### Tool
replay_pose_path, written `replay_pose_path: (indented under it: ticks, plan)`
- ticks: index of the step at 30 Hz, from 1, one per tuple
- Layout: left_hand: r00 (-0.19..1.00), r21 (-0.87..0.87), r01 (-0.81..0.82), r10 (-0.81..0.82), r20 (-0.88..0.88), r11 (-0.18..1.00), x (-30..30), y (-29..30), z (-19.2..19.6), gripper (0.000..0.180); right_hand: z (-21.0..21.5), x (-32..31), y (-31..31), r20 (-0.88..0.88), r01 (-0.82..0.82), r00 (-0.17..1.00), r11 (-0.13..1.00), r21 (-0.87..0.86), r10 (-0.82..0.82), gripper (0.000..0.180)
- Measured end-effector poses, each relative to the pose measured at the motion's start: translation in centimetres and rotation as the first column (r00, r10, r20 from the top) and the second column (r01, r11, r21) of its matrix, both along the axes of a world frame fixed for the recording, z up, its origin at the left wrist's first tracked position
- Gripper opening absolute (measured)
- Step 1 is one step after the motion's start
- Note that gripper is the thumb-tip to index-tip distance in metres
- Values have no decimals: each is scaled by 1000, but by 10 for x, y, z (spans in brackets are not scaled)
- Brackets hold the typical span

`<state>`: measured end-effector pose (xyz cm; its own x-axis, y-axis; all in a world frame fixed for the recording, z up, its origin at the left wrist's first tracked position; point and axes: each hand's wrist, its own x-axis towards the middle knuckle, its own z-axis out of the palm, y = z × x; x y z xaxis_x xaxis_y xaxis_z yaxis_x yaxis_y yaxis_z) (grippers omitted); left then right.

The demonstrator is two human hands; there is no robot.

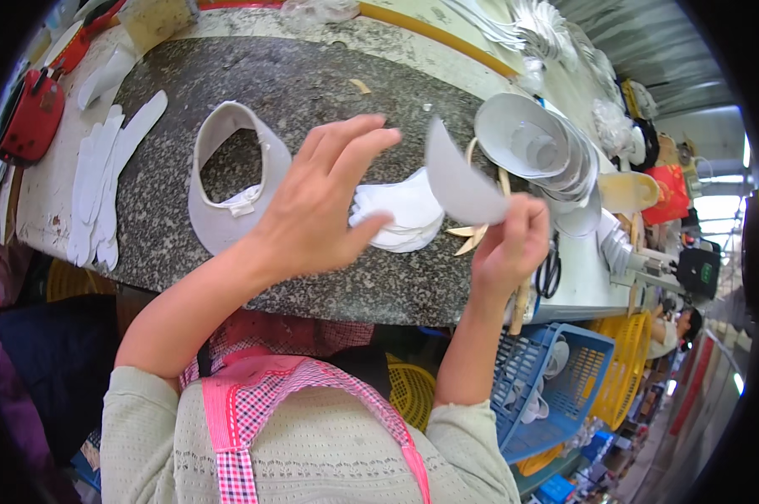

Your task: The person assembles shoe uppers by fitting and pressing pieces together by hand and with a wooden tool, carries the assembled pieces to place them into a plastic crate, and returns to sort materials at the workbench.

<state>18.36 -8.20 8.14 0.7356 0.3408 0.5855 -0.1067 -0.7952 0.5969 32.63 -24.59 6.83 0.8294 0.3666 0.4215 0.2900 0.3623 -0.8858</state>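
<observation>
My right hand (507, 244) pinches one grey brim piece (459, 181); my left hand (316, 210) hovers open. Beside the pinch, the stacked brims (535, 147) remain unprocessed; one visor (228, 181) looks assembled.

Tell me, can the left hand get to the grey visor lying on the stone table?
Probably yes. The left hand hovers open and empty just right of the grey visor, and nothing lies between them on the stone table. The right hand is busy pinching a curved grey piece.

Right hand (507, 244) pinches a grey crescent piece (459, 181); left hand (312, 210) hovers open.
</observation>
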Motion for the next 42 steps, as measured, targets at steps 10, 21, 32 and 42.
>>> replay_pose_path:
  ticks: [10, 21, 32, 42]
  plan:
    - [710, -610, 29, -446, -545, 792, -143, 18, -27, 27, -16, -111, 20, -587, -729, 536, 683, 41, 607, 21]
    - [865, -529, -391, 105, -491, 753, -160, 51, -39, 26, -61, -103, 104, -151, -487, 850, 643, -591, 505, 17]
    - [901, -607, -389, 147, -409, 694, -157, 49, -67, 27, -68, -96, 104, -155, -486, 847, 622, -614, 509, 18]
    - [778, -298, -442, 196, -597, 846, -149, 61, -55, 45, -66, -99, 114, 61, -300, 858, 594, -747, 510, 17]
